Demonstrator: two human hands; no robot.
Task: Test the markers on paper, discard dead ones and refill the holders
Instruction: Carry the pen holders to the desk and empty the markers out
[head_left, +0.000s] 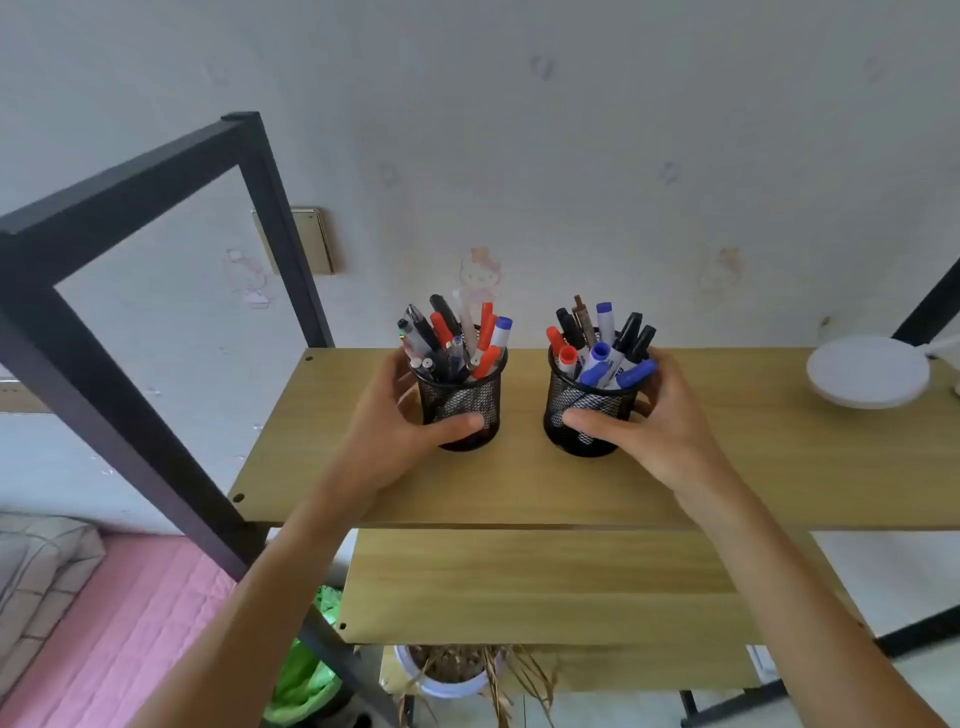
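Far left: black metal frame (156, 322) of the shelving unit, with a pink bed cover (119, 623) below it on the floor side.

Wooden shelf (727, 467), top level, carries both task items side by side, a small gap between them.

Left hand (395, 421) grips the left mesh holder (462, 405): thumb curled across the front of the mesh, fingers wrapped round the far side. This holder stands upright on the shelf and is packed with pens and markers (457, 338), caps red, black and blue, one clear barrel among them.

Right hand (654, 426) grips the right mesh holder (587, 410) in the same way, thumb on the front, fingers round the outer side. Holder upright on the shelf, filled with thicker markers (602, 343); blue, black and red caps, several leaning outward over the rim.

Far right on the same shelf: white round lamp base (867, 376), well apart from the holders.

Below: a second wooden shelf (545, 587), and under it a white pot with dried plant (447, 670); green bag (301, 675) to its left.
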